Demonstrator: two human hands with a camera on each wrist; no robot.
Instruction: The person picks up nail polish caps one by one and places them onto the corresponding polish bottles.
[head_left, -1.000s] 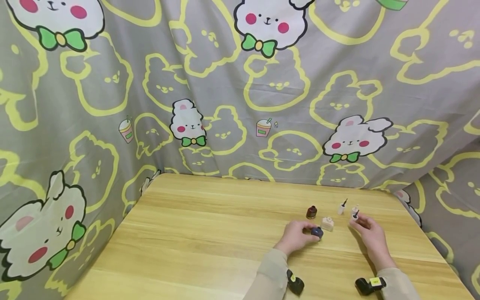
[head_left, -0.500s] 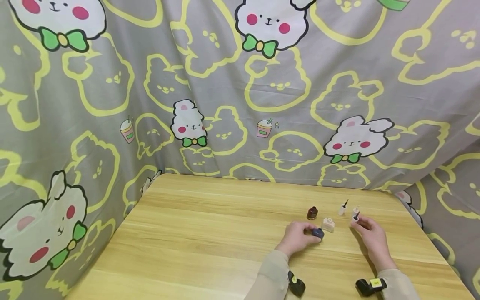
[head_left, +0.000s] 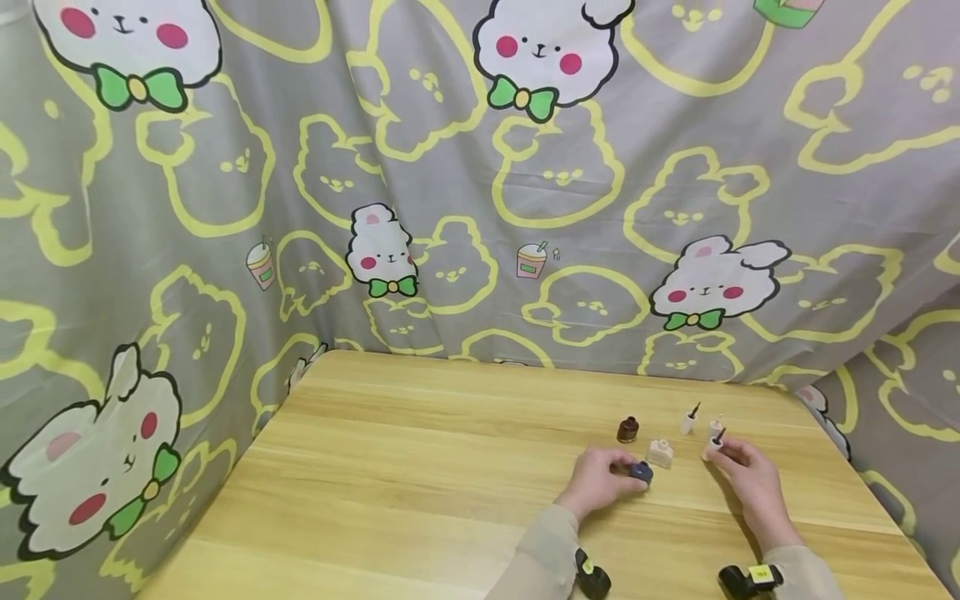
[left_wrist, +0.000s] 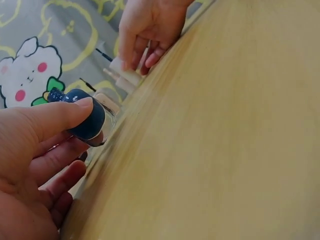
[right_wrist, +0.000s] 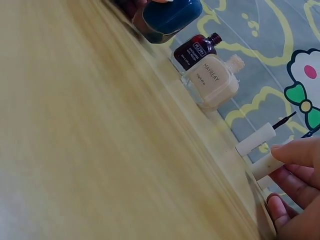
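Note:
My left hand [head_left: 597, 481] pinches an uncapped dark blue nail polish bottle [left_wrist: 87, 112] between thumb and fingers, close over the table. With my right hand [head_left: 752, 482] I pinch a white brush cap [right_wrist: 268, 165] whose brush points up; its base is right at the tabletop. Just past the blue bottle stand an open cream nail polish bottle [right_wrist: 215, 82] and an open dark red one [right_wrist: 192, 52]. Another white brush cap [right_wrist: 256, 140] stands upright with its dark brush up. Close behind the cap in my right hand is a third cap [head_left: 716, 427] with a pale brush.
The wooden table [head_left: 390, 467] stretches far to the left of my hands. A grey curtain [head_left: 450, 167] with cartoon bunnies hangs along its back and sides. A black wrist camera [head_left: 592, 575] sits at my left cuff, another [head_left: 750, 581] at my right.
The view has shifted slightly. Both hands keep their grips on the blue bottle and the white brush cap, with hardly any movement; the other bottles and caps stay where they were.

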